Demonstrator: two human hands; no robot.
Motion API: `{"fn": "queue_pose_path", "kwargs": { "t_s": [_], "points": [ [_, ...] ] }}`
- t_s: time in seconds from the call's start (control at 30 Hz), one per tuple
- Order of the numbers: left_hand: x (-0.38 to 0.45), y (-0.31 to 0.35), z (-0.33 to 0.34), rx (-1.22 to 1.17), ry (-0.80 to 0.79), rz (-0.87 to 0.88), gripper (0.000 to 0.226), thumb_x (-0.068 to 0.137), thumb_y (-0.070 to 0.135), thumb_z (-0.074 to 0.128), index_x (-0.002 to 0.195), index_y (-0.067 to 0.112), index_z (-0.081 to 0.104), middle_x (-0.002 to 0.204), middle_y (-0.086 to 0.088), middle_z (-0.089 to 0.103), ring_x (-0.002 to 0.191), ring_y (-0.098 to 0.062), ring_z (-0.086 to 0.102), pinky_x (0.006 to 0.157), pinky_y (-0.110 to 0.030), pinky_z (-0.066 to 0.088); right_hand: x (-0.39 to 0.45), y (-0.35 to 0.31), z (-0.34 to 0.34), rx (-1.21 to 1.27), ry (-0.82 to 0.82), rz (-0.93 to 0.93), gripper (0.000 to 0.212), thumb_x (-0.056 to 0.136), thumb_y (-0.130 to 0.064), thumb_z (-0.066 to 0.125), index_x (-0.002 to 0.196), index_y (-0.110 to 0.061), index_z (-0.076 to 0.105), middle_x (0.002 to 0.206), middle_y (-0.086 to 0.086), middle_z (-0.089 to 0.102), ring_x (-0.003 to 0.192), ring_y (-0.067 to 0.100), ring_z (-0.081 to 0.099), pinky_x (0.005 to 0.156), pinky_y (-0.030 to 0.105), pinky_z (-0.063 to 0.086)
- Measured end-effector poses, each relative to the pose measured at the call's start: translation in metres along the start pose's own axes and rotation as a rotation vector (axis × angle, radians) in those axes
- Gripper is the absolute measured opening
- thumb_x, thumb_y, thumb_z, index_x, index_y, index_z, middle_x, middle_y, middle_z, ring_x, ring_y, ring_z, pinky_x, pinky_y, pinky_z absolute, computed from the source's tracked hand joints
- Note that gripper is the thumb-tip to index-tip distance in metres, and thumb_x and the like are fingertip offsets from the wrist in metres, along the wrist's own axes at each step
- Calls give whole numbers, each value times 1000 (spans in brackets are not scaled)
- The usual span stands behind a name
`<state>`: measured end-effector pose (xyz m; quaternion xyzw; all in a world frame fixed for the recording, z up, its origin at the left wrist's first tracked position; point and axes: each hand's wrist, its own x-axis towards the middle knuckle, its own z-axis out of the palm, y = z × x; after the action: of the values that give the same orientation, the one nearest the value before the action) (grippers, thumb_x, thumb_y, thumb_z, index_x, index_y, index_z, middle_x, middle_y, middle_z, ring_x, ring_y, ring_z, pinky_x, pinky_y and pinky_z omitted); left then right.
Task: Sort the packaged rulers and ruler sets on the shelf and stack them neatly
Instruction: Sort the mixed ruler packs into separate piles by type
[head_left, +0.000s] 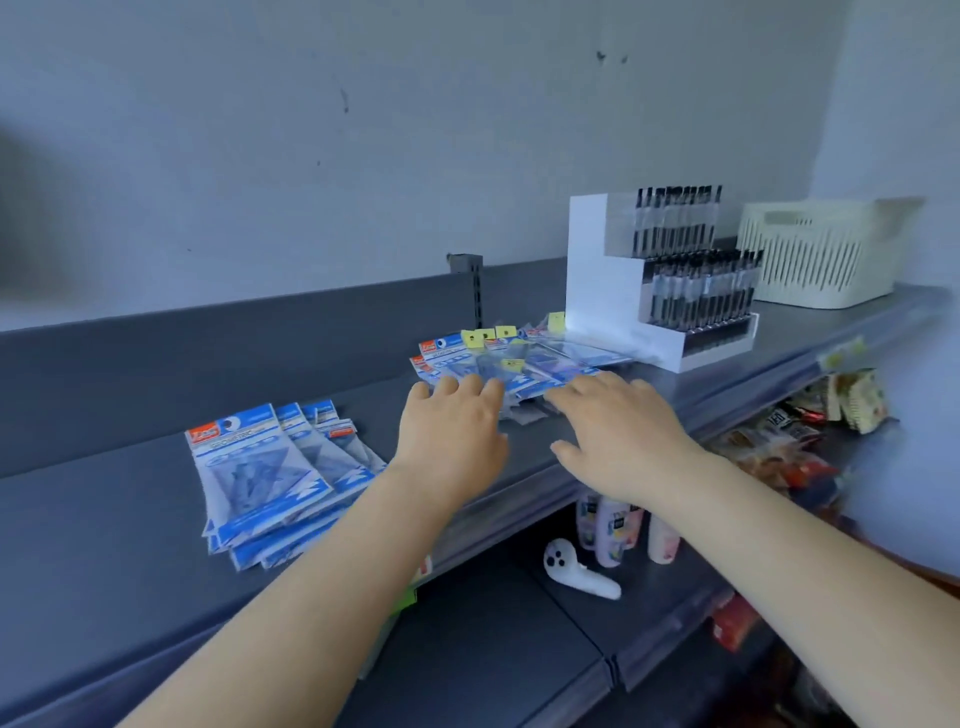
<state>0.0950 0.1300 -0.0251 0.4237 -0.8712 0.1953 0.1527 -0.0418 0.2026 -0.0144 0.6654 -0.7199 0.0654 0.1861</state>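
Note:
A fanned stack of blue-and-white packaged ruler sets (270, 467) lies on the grey shelf (104, 519) at the left. A looser heap of ruler packs (524, 358) with yellow tags is spread further right, beside a white pen display. My left hand (452, 436) reaches over the shelf with straight fingers, its fingertips at the near edge of that heap. My right hand (618, 436) hovers flat next to it, fingers spread, at the heap's near right side. Neither hand holds anything.
A white stepped display of black pens (670, 280) stands right of the heap, with a cream slatted basket (815, 254) behind it. A lower shelf carries bottles (613, 525), a white controller (576, 569) and snack packets (810, 431). A grey back panel runs along the shelf.

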Motion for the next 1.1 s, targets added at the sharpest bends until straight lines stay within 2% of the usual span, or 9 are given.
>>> {"fn": "queue_pose_path", "kwargs": {
  "t_s": [0.5,0.9,1.1],
  "points": [
    [105,51,42,-1,-108,-2,55,94,43,41,141,19,26,138,-3,42,128,-27,37,103,-40,29,78,96,59,112,-6,9,50,91,-43,45,137,-25,39,135,-3,46,127,22,39,101,37,32],
    [171,74,66,15,-217,-14,57,96,49,34,144,20,25,144,-1,38,132,-24,35,108,-41,27,131,178,101,316,-90,39,50,94,-38,45,141,-24,36,139,-2,43,126,21,40,100,35,38],
    [205,91,89,-65,-265,3,55,96,51,32,143,23,28,145,2,38,132,-22,36,107,-39,28,157,203,113,413,-179,-39,48,97,-38,39,140,-17,35,141,4,43,129,23,38,102,35,35]
  ]
}}
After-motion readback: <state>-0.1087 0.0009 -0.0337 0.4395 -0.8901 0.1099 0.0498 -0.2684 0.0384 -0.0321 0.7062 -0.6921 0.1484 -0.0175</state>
